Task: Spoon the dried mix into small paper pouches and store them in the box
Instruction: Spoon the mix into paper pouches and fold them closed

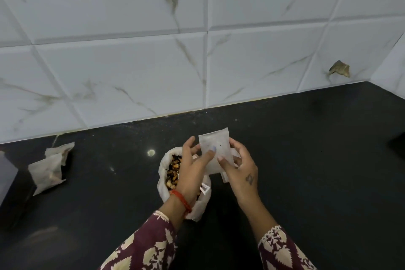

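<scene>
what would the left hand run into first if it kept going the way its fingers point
The left hand points up and right, and its fingers already touch the paper pouch held between both hands. Beyond that lies bare counter, then the tiled wall, though depth is unclear.

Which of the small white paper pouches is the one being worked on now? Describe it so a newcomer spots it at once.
Start at the black stone countertop below the white marble-patterned wall tiles. Near its middle stands an open white bag of dried mix. Just right of it, the left hand and right hand hold up a flat pouch. The other pouches lie bulging at far left.
</scene>
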Demonstrator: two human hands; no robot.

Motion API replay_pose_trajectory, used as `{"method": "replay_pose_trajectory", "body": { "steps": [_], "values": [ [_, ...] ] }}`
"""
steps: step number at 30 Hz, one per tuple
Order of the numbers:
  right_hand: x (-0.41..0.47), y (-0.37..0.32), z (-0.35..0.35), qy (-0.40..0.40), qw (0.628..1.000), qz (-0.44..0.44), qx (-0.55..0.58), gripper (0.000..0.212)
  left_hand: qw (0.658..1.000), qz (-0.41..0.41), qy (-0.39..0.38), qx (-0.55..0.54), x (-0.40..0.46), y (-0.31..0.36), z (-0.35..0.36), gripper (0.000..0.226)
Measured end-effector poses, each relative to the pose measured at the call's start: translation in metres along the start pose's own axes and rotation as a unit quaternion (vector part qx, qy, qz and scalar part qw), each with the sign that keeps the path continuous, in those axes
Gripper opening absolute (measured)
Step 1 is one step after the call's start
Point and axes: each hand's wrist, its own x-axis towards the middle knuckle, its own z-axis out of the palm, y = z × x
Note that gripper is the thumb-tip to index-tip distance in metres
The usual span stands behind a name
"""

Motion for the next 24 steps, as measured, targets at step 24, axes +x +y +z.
{"method": "replay_pose_trajectory", "body": {
  "steps": [24],
  "values": [
    [-0.082,-0.051,0.098,-0.171,0.963,0.084,0.19,0.026,0.986,0.019,0.014,0.167,-0.062,0.002,-0.154,0.089]
  ]
}}
